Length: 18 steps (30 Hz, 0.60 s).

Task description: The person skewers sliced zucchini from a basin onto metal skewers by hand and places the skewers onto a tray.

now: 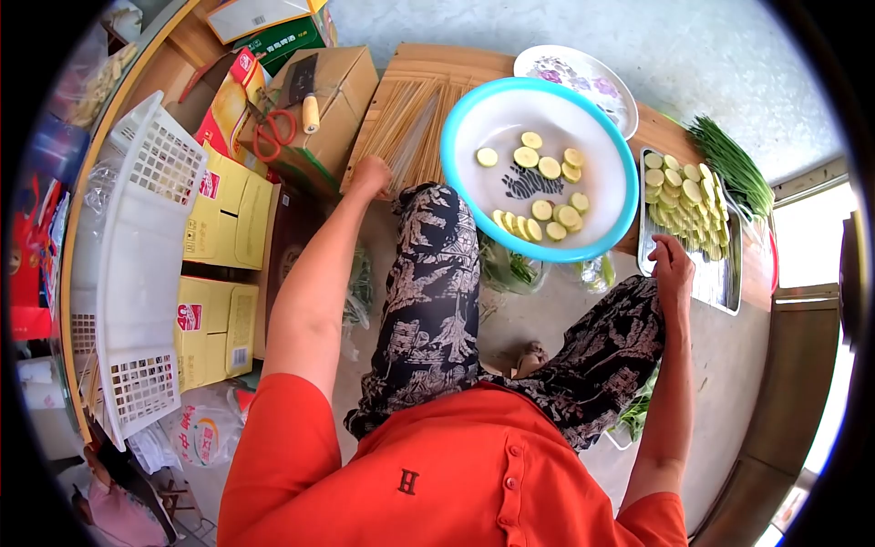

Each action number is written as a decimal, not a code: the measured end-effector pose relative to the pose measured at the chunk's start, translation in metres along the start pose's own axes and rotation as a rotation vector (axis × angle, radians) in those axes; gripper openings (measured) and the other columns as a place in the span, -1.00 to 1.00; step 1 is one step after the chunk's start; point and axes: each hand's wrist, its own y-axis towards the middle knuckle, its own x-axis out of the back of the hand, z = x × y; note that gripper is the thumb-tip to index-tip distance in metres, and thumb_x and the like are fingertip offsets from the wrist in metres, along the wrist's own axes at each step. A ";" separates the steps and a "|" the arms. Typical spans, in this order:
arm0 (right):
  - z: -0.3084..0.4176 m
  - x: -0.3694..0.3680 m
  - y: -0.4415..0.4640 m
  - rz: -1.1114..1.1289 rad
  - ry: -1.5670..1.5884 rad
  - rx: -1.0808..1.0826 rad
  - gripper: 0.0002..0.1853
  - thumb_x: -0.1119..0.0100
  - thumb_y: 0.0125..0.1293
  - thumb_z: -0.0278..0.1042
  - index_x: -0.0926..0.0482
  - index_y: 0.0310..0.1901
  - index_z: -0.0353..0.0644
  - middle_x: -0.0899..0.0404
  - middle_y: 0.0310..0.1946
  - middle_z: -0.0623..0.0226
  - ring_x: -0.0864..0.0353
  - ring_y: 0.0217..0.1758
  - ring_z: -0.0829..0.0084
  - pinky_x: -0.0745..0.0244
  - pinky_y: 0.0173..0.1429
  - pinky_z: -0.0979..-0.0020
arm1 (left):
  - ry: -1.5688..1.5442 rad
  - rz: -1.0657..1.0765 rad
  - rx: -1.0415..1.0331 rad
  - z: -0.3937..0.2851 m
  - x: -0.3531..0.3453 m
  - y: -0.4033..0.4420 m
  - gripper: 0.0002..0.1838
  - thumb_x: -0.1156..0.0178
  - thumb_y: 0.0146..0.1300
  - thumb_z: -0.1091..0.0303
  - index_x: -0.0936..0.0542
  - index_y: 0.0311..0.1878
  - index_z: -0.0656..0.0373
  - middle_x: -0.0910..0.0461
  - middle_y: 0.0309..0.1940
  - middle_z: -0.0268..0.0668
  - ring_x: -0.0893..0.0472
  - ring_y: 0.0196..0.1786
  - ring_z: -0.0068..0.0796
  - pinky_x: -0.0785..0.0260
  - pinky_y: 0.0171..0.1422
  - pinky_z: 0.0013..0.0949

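My left hand (370,175) is at the near edge of a wooden board, against the ends of a spread of thin bamboo skewers (415,123). Its fingers are curled in, and what they hold, if anything, is hidden. My right hand (673,264) hovers by the near left edge of a metal tray (735,290), fingers loosely bent and apart, with nothing visible in them. Rows of overlapping pale green zucchini slices (685,205) fill the tray. Between my hands a white basin with a blue rim (448,150) holds several loose round slices (549,167).
A flowered plate (612,82) lies behind the basin, and green chives (732,164) lie behind the tray. Red-handled scissors (273,135) and a cleaver (310,111) rest on a cardboard box at left. Bagged greens (510,271) sit below the board. A white plastic basket (137,273) stands far left.
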 end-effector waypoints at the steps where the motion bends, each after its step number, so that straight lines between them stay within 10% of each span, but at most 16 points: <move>1: 0.002 0.000 0.000 0.016 -0.003 -0.002 -0.75 -0.01 0.37 -0.37 -0.61 -0.07 -0.29 -0.57 -0.53 0.36 -0.41 -0.56 0.62 -0.36 -0.42 0.52 | 0.002 -0.001 -0.002 -0.001 0.001 -0.003 -0.87 -0.19 0.14 0.41 -0.66 -0.39 0.25 -0.63 -0.62 -0.16 -0.64 -0.62 -0.40 -0.53 -0.55 -0.32; 10: -0.015 -0.003 0.002 -0.046 -0.031 0.132 -0.77 -0.03 0.36 -0.38 -0.62 -0.08 -0.25 -0.59 -0.53 0.29 -0.54 -0.50 0.49 -0.45 -0.31 0.44 | -0.353 0.053 -0.180 -0.019 0.031 -0.032 -0.85 -0.23 0.14 0.37 -0.62 -0.36 0.29 -0.57 -0.60 -0.32 -0.54 -0.64 -0.58 -0.40 -0.63 -0.49; 18: 0.016 -0.038 -0.001 0.217 0.613 0.044 -0.68 0.03 0.48 -0.30 -0.50 0.11 -0.31 -0.64 -0.35 0.32 -0.49 -0.52 0.64 -0.35 -0.41 0.60 | -0.338 0.426 -0.559 -0.158 0.024 -0.178 -0.87 -0.19 0.26 0.41 -0.57 -0.22 0.28 -0.49 -0.56 -0.42 -0.45 -0.61 -0.71 -0.30 -0.61 -0.59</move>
